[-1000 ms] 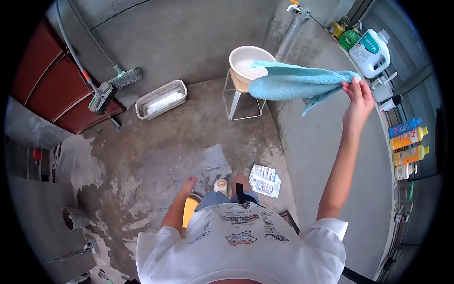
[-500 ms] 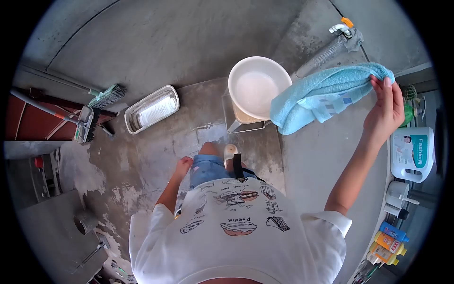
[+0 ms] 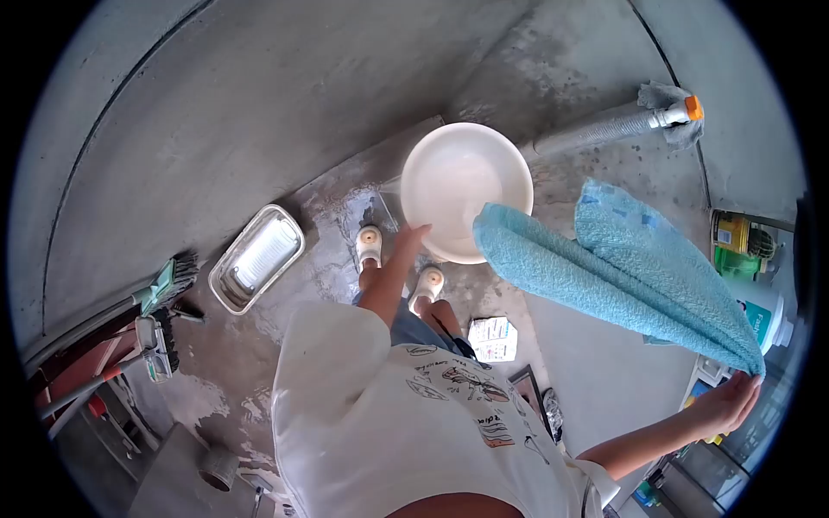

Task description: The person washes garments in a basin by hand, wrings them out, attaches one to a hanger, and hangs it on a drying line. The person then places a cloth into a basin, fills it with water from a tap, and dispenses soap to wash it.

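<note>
My right hand (image 3: 725,404) is closed around one end of a light-blue towel (image 3: 596,285), held out at the right. The towel slopes up and left from it in folds; its far end hangs over the near right rim of a large white basin (image 3: 453,177). At the basin's near left rim is my left hand (image 3: 413,238), with fingers over the edge and part of the hand hidden. The basin looks pale and smooth inside; how much water it holds is hard to make out.
A rectangular tub (image 3: 257,259) with a ridged washboard lies on the wet floor at left, near a green brush (image 3: 166,283). An orange-handled tap (image 3: 692,108) is on the wall pipe. Bottles, including a white detergent jug (image 3: 764,315), line the right shelf.
My left hand has gone from beside my shorts to the basin rim. My right hand has moved lower and nearer to me, stretching the towel out. My view has turned.
</note>
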Demonstrator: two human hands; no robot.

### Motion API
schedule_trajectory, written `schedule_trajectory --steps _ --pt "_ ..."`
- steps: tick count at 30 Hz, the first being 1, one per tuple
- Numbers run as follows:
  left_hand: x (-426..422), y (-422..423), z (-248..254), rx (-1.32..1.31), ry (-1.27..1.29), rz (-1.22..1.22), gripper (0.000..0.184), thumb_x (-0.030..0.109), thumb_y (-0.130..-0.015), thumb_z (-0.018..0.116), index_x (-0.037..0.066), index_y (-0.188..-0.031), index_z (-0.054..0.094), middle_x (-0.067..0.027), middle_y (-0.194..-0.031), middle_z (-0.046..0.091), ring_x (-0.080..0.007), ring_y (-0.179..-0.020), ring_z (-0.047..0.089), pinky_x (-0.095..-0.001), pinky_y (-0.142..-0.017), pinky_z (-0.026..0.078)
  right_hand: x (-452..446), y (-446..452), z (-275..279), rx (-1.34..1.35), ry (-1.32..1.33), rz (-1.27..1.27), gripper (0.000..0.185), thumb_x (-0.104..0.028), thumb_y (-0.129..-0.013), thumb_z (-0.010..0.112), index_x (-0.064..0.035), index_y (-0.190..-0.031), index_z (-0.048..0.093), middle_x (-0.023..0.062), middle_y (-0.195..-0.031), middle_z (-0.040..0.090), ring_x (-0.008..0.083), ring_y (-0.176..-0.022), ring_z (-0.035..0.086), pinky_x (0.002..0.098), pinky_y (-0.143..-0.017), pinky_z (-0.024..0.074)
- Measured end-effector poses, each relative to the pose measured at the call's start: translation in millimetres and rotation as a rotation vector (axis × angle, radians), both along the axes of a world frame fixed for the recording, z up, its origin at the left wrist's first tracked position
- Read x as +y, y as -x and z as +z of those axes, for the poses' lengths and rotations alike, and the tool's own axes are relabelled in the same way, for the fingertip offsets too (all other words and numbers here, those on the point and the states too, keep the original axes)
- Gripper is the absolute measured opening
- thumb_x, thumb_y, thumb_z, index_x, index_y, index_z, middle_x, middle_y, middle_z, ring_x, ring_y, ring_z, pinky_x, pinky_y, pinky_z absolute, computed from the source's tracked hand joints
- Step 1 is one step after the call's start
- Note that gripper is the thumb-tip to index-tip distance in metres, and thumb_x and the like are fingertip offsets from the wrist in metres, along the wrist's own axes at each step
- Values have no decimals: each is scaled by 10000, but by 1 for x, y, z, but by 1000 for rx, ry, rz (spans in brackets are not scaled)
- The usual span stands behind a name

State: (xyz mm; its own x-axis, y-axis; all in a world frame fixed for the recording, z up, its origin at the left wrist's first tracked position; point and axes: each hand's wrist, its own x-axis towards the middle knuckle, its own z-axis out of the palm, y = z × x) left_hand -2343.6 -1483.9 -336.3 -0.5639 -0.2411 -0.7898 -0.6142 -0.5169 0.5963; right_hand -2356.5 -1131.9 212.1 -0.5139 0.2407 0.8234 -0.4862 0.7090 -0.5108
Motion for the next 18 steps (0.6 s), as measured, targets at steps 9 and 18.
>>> schedule_trajectory --steps 9,18 --pt "-40 53 115 375 587 115 167 25 -609 475 -12 -747 561 -113 -643 557 -216 -546 530 -303 -506 418 35 -5 -43 -68 308 -304 228 -95 -771 588 91 -901 564 127 -831 577 151 -743 561 216 -657 474" --pt "-86 1 273 582 1786 -230 85 -11 -611 498 27 -584 428 -131 -553 458 -306 -499 476 -374 -457 395 85 9 -125 -524 -23 -180 194 -156 -819 536 33 -810 581 33 -688 551 88 -635 509 204 -613 428"
